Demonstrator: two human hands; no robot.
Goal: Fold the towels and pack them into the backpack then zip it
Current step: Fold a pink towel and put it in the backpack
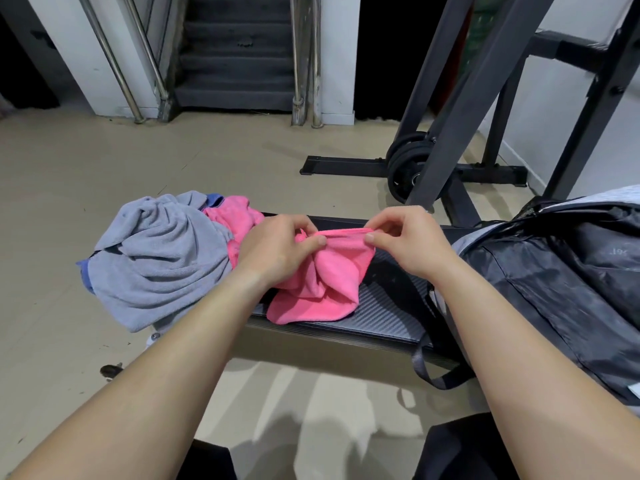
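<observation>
A pink towel point(320, 282) is pinched along its top edge by the left hand point(277, 249) and right hand point(407, 242), fingers curled on the cloth, above a black bench point(388, 306); a grey towel point(156, 258) is heaped at left, the backpack point(561, 285) lies at right
</observation>
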